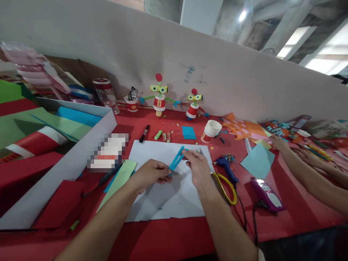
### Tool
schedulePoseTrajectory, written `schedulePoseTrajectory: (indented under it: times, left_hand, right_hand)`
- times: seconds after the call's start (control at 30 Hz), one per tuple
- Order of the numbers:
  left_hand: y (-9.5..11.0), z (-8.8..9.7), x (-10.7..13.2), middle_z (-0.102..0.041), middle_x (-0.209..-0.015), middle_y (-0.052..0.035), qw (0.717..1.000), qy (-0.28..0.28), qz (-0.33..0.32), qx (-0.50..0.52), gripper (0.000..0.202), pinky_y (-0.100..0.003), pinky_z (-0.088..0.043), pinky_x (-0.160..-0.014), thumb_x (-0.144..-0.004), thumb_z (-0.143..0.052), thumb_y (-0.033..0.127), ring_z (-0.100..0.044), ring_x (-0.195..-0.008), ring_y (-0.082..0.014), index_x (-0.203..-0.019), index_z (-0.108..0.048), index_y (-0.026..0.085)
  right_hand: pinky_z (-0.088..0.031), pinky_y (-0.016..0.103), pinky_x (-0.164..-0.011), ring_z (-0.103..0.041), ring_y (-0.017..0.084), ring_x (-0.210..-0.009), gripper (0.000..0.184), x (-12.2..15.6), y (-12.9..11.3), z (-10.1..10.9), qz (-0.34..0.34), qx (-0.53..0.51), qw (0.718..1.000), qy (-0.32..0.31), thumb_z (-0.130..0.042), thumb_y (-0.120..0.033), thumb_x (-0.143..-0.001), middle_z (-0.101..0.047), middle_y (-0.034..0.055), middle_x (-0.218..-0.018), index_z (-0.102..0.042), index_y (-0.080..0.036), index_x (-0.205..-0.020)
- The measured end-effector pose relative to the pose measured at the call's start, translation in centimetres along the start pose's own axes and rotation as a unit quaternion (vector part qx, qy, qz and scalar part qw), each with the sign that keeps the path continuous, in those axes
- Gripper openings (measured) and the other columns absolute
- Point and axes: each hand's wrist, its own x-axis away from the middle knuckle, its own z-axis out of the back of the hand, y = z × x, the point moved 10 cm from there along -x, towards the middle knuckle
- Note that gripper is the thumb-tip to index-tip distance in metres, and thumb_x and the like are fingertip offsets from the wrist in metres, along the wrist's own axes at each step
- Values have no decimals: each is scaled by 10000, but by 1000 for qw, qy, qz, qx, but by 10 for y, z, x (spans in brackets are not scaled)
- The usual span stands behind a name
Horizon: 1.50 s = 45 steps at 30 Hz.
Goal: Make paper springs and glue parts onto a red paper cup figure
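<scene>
Between my hands, two narrow blue paper strips (176, 159) slant upward to the right, possibly one folded piece. My left hand (153, 173) pinches their lower end with closed fingers. At the upper end, the thumb and fingers of my right hand (198, 165) are closed on the paper. Both hands are over a white sheet (168, 203) on the red table. Yellow-handled scissors (227, 189) lie beside my right forearm, partly hidden by it. Pale green paper (119, 183) is to the left of the sheet.
Behind the sheet are two paper-cup figures (159, 103), stacked paper cups (211, 130), a blue paper square (188, 132) and a black marker (144, 133). A blue glue gun (227, 169) with a cord lies right. Another person's arms (304, 170) reach in there. A white box (81, 156) stands left.
</scene>
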Motion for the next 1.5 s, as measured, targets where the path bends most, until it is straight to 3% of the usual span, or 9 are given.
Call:
schedulePoseTrajectory:
  times: [0.13, 0.2, 0.37, 0.6, 0.8, 0.97, 1.17, 1.37, 1.5]
  left_hand:
    - [-1, 1, 0, -700, -628, -49, 1000, 2, 4, -6, 167, -243, -440, -564, -642, -674, 327, -641, -618, -157, -604, -679, 164]
    - [-1, 6, -1, -705, -650, -52, 999, 29, -2, 19, 174, -244, -442, -580, -640, -678, 336, -646, -643, -159, -641, -683, 161]
    - [0, 8, -2, -707, -704, -41, 998, 33, -13, 51, 211, -248, -438, -614, -641, -682, 332, -653, -679, -159, -768, -673, 164]
    - [8, 38, 2, -656, -682, 10, 981, 173, -69, 56, 226, -248, -394, -602, -601, -713, 361, -578, -654, -135, -707, -628, 181]
    - [9, 25, -1, -634, -629, 12, 985, 119, -65, 111, 198, -244, -404, -609, -610, -714, 329, -590, -657, -134, -664, -589, 184]
    - [10, 13, -1, -624, -645, -5, 993, 87, -63, 40, 246, -254, -385, -594, -675, -654, 418, -540, -632, -136, -662, -666, 173]
    - [21, 11, 1, -570, -546, 23, 989, 89, -117, 12, 211, -250, -358, -577, -687, -639, 366, -464, -556, -118, -573, -658, 189]
    - [13, 12, 0, -651, -603, -15, 994, 84, -73, 7, 172, -257, -398, -589, -657, -667, 340, -493, -550, -124, -625, -705, 175]
    - [10, 13, 0, -650, -598, -28, 995, 78, -60, -9, 138, -262, -400, -571, -634, -660, 288, -491, -536, -125, -605, -690, 157]
  right_hand:
    - [-345, 244, -561, -577, 136, -676, 248, -5, -8, 20, 11, -64, 996, 59, -721, -395, -614, -714, 32, -812, -708, -209, -776]
    - [-359, 241, -568, -587, 134, -683, 285, -3, -7, 16, 3, -51, 998, 43, -698, -436, -645, -717, 36, -859, -694, -214, -824]
    - [-332, 229, -532, -520, 102, -552, 206, 12, 6, -29, -11, 78, 989, -121, -735, -370, -625, -613, -23, -568, -670, -179, -665]
    - [-296, 229, -481, -509, 96, -488, 224, 6, 8, -20, -2, 74, 994, -77, -707, -390, -638, -580, -30, -526, -643, -177, -665]
    - [-280, 234, -493, -500, 90, -494, 220, 9, 13, -25, -20, 35, 995, -95, -731, -359, -618, -570, -44, -530, -615, -179, -667]
    - [-273, 239, -501, -468, 84, -486, 203, 12, 13, -29, -19, 27, 994, -100, -730, -347, -626, -551, -55, -510, -615, -182, -655]
    - [-315, 246, -526, -489, 98, -524, 148, 16, 13, -35, -17, 26, 993, -114, -745, -279, -584, -600, -36, -555, -647, -186, -645]
    - [-286, 243, -509, -470, 88, -511, 142, 10, 15, -25, -23, 11, 996, -82, -748, -267, -560, -596, -22, -545, -666, -164, -613]
    - [-250, 237, -485, -424, 71, -485, 181, 1, 1, -4, 7, -18, 1000, -16, -769, -293, -541, -573, -35, -523, -674, -164, -625]
